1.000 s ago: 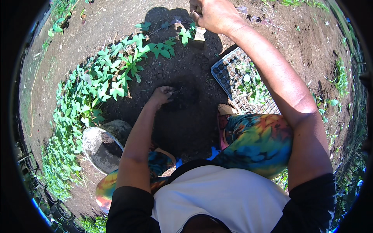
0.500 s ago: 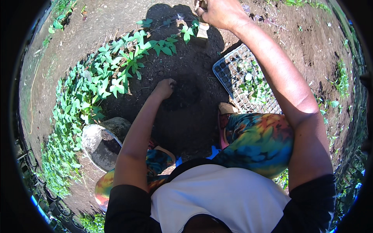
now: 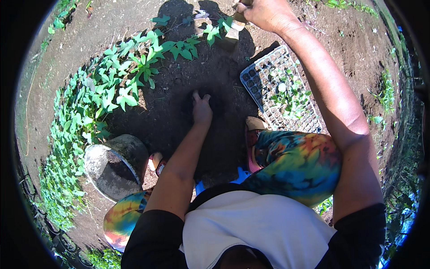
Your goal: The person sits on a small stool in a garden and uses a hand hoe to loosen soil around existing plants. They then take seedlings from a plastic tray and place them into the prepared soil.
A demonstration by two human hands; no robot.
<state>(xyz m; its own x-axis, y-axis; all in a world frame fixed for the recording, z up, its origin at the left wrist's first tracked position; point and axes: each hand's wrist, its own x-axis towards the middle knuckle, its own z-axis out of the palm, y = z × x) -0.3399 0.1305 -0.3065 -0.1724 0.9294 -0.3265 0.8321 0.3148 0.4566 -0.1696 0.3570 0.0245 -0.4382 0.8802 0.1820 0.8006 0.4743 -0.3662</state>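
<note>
My left hand [image 3: 202,108] reaches down to a hollow of dark, loose soil [image 3: 219,101] between my feet. Its thumb and a finger are spread apart at the soil, and nothing shows between them; the other fingertips are hard to see in the shade. Farther off, at the top edge, my right hand [image 3: 266,14] is closed around the handle of a short digging tool [image 3: 230,38]. The tool's flat, dirt-coated blade points down toward the ground beside the vine tips. Part of the grip is cut off by the picture's edge.
A seedling tray [image 3: 273,89] with small green plants lies to the right, partly behind my right forearm. At the left stands a dirty bucket [image 3: 101,166] with dark soil inside. Leafy green vines [image 3: 89,107] curve along the left. My shod feet [image 3: 256,124] flank the hollow.
My left hand has moved slightly right and turned fingers-forward, its closed fingers now spread over the soil. My right hand and the digging tool have shifted only slightly.
</note>
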